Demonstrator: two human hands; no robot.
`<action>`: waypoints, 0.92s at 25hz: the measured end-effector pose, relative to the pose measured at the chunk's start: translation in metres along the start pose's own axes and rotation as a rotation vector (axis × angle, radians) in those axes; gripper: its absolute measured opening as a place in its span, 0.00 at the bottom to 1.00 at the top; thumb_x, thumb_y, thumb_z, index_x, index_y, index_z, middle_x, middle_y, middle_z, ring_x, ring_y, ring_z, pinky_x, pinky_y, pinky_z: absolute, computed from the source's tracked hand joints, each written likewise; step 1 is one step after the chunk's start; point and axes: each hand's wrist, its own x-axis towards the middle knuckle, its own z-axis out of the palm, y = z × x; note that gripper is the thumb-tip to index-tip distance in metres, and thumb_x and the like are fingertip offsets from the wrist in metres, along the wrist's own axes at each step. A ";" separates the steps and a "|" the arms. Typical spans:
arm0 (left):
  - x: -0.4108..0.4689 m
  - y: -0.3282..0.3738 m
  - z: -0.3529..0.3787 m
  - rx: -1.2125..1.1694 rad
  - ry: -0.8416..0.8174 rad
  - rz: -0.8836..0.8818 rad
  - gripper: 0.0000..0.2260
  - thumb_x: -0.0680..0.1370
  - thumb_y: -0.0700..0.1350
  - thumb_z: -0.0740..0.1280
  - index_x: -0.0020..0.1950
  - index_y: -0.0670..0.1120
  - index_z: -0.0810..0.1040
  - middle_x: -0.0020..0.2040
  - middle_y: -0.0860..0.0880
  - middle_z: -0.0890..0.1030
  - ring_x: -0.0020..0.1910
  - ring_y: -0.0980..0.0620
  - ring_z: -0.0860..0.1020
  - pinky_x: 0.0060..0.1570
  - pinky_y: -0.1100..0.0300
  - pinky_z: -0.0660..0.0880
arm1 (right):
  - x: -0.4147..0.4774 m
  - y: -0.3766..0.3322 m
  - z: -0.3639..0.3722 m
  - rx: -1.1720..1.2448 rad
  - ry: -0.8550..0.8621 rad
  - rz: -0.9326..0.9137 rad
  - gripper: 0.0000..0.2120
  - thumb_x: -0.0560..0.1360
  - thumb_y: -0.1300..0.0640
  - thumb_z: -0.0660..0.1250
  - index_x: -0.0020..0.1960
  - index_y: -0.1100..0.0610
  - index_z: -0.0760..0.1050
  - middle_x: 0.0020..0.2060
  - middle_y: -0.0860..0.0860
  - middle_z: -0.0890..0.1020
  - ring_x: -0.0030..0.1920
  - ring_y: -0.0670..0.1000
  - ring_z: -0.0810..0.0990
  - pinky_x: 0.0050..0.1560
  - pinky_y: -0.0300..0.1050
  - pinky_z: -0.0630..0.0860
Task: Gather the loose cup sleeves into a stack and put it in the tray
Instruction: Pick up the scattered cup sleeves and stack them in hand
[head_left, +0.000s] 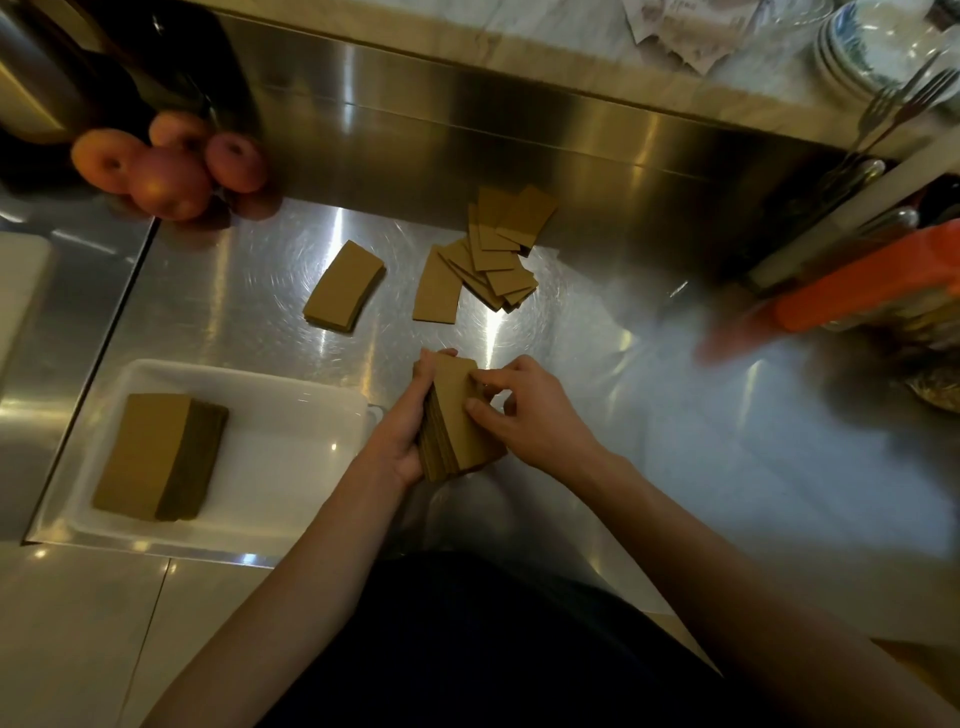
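Observation:
A thick stack of brown cardboard cup sleeves (451, 422) is held just above the steel counter, right of the tray. My left hand (402, 427) grips its left side and my right hand (524, 410) pinches its right edge. The white tray (291, 457) lies at the front left and holds another neat sleeve stack (156, 457). Farther back, a small sleeve pile (344, 286) lies alone, and a fanned spread of loose sleeves (493, 254) lies to its right.
Several red apples (166, 166) sit at the back left. An orange-handled tool and utensil holder (872, 280) crowd the right side, with forks and plates (883, 57) behind. A steel backsplash (467, 124) rises behind the counter. The counter's left edge (88, 374) runs beside the tray.

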 end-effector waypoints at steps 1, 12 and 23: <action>0.000 0.000 0.000 0.000 0.007 -0.006 0.25 0.70 0.66 0.63 0.63 0.56 0.77 0.58 0.43 0.82 0.52 0.43 0.83 0.50 0.43 0.80 | 0.000 0.001 0.000 0.000 -0.008 -0.016 0.18 0.77 0.47 0.65 0.65 0.51 0.75 0.52 0.48 0.72 0.47 0.46 0.74 0.51 0.38 0.72; -0.001 -0.002 -0.020 -0.214 0.087 -0.025 0.21 0.76 0.64 0.62 0.64 0.54 0.75 0.54 0.41 0.84 0.50 0.44 0.84 0.51 0.44 0.79 | 0.084 0.018 -0.013 0.278 0.016 0.228 0.20 0.75 0.48 0.69 0.64 0.54 0.73 0.50 0.50 0.80 0.47 0.49 0.82 0.50 0.44 0.80; -0.002 -0.005 -0.028 -0.477 0.043 0.023 0.21 0.72 0.62 0.66 0.60 0.54 0.79 0.54 0.40 0.84 0.46 0.45 0.84 0.44 0.48 0.82 | 0.192 -0.001 0.043 0.094 0.043 0.487 0.34 0.69 0.40 0.71 0.65 0.60 0.66 0.54 0.54 0.74 0.56 0.55 0.75 0.58 0.53 0.74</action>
